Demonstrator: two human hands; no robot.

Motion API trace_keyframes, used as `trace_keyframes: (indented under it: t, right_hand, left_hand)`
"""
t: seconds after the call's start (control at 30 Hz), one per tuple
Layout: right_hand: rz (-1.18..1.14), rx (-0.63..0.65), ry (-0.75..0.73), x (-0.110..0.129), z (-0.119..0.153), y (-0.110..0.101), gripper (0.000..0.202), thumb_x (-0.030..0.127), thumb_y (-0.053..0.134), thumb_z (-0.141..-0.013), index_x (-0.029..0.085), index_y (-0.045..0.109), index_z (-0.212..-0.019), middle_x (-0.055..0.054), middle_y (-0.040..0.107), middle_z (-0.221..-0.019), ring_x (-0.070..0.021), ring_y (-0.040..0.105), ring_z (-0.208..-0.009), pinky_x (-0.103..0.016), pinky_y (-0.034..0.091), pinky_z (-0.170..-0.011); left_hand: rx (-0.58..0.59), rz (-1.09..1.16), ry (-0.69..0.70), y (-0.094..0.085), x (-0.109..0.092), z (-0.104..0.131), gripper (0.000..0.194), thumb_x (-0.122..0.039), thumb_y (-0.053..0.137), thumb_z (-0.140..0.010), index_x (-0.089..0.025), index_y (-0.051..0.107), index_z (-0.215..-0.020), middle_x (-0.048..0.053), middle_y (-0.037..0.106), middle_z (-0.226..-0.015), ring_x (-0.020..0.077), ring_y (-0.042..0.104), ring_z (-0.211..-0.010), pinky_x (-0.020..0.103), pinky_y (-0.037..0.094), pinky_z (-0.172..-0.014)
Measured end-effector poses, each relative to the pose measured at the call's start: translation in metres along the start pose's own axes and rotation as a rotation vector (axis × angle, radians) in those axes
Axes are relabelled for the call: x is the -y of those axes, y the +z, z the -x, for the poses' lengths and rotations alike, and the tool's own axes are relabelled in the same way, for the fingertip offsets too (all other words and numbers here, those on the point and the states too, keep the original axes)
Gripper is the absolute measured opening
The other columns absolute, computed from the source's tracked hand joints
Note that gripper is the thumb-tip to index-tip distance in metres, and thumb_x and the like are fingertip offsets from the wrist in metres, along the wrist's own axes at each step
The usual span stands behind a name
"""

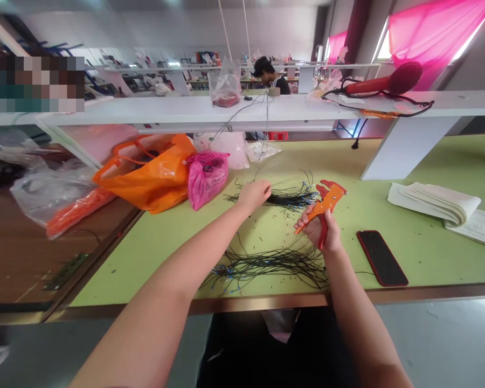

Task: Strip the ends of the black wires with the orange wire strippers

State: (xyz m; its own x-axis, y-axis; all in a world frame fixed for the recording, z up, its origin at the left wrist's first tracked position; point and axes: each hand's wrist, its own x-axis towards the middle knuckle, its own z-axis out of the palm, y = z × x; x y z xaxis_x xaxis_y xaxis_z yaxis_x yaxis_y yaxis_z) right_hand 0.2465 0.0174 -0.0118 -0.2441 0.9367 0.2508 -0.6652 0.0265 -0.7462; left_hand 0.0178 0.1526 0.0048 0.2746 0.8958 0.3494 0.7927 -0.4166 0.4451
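Note:
My right hand [322, 229] is wrapped round the handles of an orange and red wire stripper [328, 200], its jaws up and to the left. Over the left end of the far bundle of black wires [286, 199] is my left hand [255, 195], fingers curled in. Whatever those fingers pinch is too small to make out. Blue tips show at the right end of that bundle, close to the stripper. A second bundle of black wires [275, 263] lies nearer the table's front edge, with blue tips mostly on its left.
Right of my right hand lies a phone [382, 257], with folded papers [434, 202] beyond. An orange bag [153, 175] and a pink bag [207, 178] stand at the left. A white shelf [178, 109] crosses behind. Small black scraps dot the green tabletop [145, 264]. A person [272, 78] sits far back.

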Motion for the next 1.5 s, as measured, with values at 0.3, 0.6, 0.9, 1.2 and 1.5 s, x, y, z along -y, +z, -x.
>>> trace_keyframes:
  t: [0.3, 0.6, 0.9, 1.2, 1.5]
  right_hand:
    - [-0.013, 0.051, 0.097, -0.031, 0.002, 0.012, 0.043, 0.059, 0.074, -0.082, 0.020, 0.065, -0.100, -0.010, 0.074, -0.107, -0.0197, 0.069, -0.075, -0.039, 0.058, -0.078]
    - [-0.060, 0.024, 0.074, -0.047, 0.005, 0.026, 0.040, 0.047, 0.081, -0.079, 0.022, 0.068, -0.109, -0.011, 0.068, -0.134, -0.0176, 0.069, -0.081, -0.038, 0.058, -0.083]
    - [0.159, -0.014, -0.012, -0.053, 0.007, 0.026, 0.038, 0.042, 0.079, -0.083, 0.021, 0.070, -0.114, -0.013, 0.067, -0.136, -0.0229, 0.070, -0.097, -0.043, 0.055, -0.097]
    - [0.276, 0.066, 0.039, -0.057, 0.008, 0.025, 0.041, 0.052, 0.078, -0.084, 0.023, 0.072, -0.113, -0.011, 0.071, -0.124, -0.0290, 0.068, -0.114, -0.043, 0.057, -0.095]
    - [0.054, -0.014, 0.095, -0.036, 0.009, 0.019, 0.031, 0.042, 0.075, -0.090, 0.022, 0.071, -0.113, -0.012, 0.068, -0.135, -0.0208, 0.073, -0.104, -0.035, 0.058, -0.093]
  left_hand:
    - [-0.661, 1.152, -0.226, -0.048, -0.035, 0.070, 0.028, -0.046, 0.065, -0.087, -0.024, 0.049, -0.092, -0.001, 0.067, -0.079, 0.0125, 0.067, -0.066, 0.030, 0.057, -0.073]
    - [-0.710, 1.306, -0.475, -0.007, -0.058, 0.168, 0.030, -0.046, 0.070, -0.086, -0.023, 0.052, -0.093, -0.002, 0.069, -0.082, 0.0113, 0.070, -0.070, 0.031, 0.058, -0.080]
    - [-0.127, 0.670, -0.205, -0.022, -0.072, 0.201, 0.039, -0.050, 0.053, -0.099, -0.020, 0.062, -0.076, 0.006, 0.071, -0.071, 0.0181, 0.068, -0.066, 0.030, 0.055, -0.062]
    - [-0.110, -0.052, 0.144, -0.013, -0.062, 0.125, 0.021, -0.030, 0.051, -0.103, -0.023, 0.070, -0.109, 0.005, 0.075, -0.094, 0.0200, 0.071, -0.076, 0.029, 0.050, -0.062]
    - [-0.133, 0.011, 0.250, -0.026, -0.033, 0.120, 0.027, -0.028, 0.050, -0.103, -0.019, 0.072, -0.090, 0.004, 0.074, -0.080, 0.0188, 0.068, -0.072, 0.029, 0.051, -0.068]
